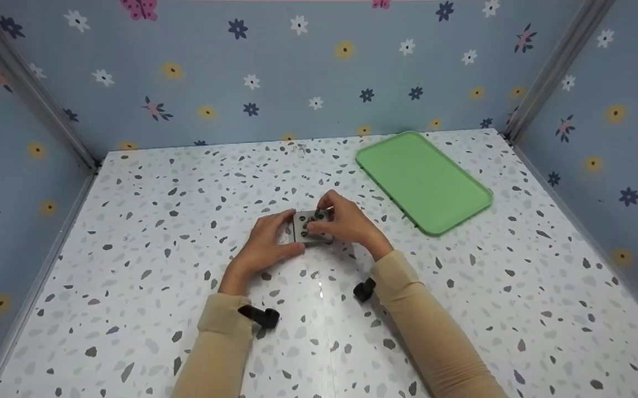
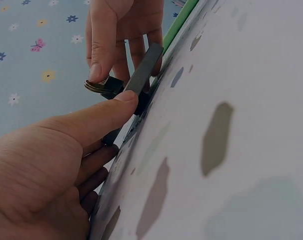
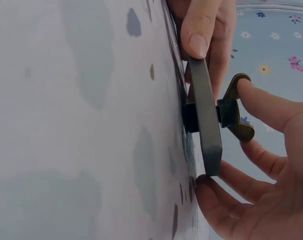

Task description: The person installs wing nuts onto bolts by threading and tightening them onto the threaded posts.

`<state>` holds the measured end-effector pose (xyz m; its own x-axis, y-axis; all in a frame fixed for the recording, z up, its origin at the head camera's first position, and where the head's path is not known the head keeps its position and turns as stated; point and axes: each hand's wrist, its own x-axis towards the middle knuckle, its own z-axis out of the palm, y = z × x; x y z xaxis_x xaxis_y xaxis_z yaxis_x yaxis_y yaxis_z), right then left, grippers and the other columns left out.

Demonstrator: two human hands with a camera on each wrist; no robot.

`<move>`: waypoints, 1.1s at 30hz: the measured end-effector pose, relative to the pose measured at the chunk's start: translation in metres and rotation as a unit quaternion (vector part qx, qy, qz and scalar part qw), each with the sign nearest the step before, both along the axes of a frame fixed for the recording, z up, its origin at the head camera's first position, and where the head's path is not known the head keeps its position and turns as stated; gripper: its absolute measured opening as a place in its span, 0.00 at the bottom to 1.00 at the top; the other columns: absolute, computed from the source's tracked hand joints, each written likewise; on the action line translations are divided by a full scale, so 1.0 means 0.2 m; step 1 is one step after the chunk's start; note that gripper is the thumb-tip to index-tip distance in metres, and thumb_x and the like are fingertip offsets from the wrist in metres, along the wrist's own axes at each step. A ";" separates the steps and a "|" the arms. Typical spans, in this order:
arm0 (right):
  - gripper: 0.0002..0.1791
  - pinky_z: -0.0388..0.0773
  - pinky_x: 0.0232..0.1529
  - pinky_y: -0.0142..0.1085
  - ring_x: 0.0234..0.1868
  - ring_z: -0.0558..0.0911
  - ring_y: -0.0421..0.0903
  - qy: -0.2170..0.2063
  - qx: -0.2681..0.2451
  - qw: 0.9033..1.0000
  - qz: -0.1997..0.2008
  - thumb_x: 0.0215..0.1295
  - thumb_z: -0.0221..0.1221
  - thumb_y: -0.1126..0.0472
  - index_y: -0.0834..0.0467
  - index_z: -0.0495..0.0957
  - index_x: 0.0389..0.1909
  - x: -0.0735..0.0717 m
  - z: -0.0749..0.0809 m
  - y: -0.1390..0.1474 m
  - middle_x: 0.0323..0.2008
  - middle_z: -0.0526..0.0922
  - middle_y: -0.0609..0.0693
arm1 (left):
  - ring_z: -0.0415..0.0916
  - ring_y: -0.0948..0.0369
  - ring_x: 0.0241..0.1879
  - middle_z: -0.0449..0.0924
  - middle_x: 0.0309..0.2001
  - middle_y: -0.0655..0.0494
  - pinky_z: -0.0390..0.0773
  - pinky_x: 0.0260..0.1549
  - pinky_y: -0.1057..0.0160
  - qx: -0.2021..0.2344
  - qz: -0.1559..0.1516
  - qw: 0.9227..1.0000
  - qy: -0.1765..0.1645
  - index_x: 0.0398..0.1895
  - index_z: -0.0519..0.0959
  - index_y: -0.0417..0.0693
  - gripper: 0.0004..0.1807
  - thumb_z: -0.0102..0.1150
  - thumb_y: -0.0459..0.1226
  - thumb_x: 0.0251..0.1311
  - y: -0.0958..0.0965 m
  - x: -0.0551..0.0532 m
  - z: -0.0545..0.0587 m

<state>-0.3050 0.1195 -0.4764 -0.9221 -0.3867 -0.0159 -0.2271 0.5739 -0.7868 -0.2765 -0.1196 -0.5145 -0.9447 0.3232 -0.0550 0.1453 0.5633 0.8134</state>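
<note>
A grey metal plate with several holes (image 1: 299, 228) lies between both hands, near the middle of the table. My left hand (image 1: 263, 243) grips its left side, the thumb at the near edge and fingertips at the far edge. On the plate's upper face stands a brass-coloured wing nut (image 3: 233, 116) with a dark centre. The thumb and a finger of my right hand (image 1: 349, 221) pinch its two wings; other right fingertips are at the plate's edge. Beneath the plate (image 3: 209, 130), a dark block-like piece (image 3: 190, 118) sits between it and the tabletop.
A green tray (image 1: 423, 182) lies at the back right of the speckled white table (image 1: 147, 232). Blue flower-patterned panels (image 1: 274, 66) close in the back and both sides. Black straps with small camera mounts (image 1: 266, 317) are on both wrists.
</note>
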 end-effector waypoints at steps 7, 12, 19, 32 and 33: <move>0.26 0.81 0.51 0.44 0.49 0.83 0.51 0.000 0.007 1.000 -0.026 0.66 0.74 0.50 0.60 0.72 0.52 0.02 0.01 -0.02 0.52 0.83 0.58 | 0.53 0.48 0.79 0.59 0.81 0.47 0.55 0.80 0.42 0.002 0.000 1.000 0.003 0.84 0.60 0.57 0.51 0.76 0.50 0.60 0.00 0.00 0.00; 0.27 0.75 0.40 0.39 0.40 0.77 0.47 0.002 0.013 0.999 -0.042 0.65 0.74 0.48 0.60 0.71 0.49 0.03 0.01 -0.04 0.45 0.81 0.56 | 0.54 0.48 0.79 0.58 0.82 0.48 0.56 0.79 0.41 -0.001 0.000 1.000 0.001 0.85 0.60 0.58 0.51 0.76 0.50 0.60 0.00 0.00 0.00; 0.25 0.69 0.32 0.36 0.33 0.72 0.44 0.014 0.015 0.998 -0.054 0.65 0.74 0.48 0.59 0.70 0.44 0.03 0.01 -0.05 0.36 0.75 0.51 | 0.53 0.48 0.80 0.59 0.81 0.47 0.54 0.80 0.41 0.004 0.001 1.000 0.003 0.84 0.61 0.57 0.51 0.76 0.50 0.60 0.00 0.01 0.01; 0.23 0.69 0.30 0.36 0.30 0.71 0.44 0.005 0.021 0.997 -0.068 0.69 0.72 0.49 0.59 0.70 0.42 0.03 0.02 -0.06 0.33 0.71 0.49 | 0.52 0.47 0.81 0.60 0.81 0.46 0.52 0.80 0.41 0.006 0.001 1.000 0.010 0.84 0.62 0.55 0.51 0.77 0.49 0.59 0.00 0.01 0.01; 0.22 0.69 0.30 0.36 0.30 0.71 0.44 0.003 0.023 0.997 -0.069 0.69 0.72 0.49 0.59 0.70 0.42 0.03 0.02 -0.06 0.33 0.71 0.49 | 0.52 0.47 0.81 0.60 0.81 0.46 0.52 0.80 0.41 0.006 0.001 1.000 0.011 0.84 0.61 0.55 0.51 0.76 0.49 0.59 0.00 0.01 0.01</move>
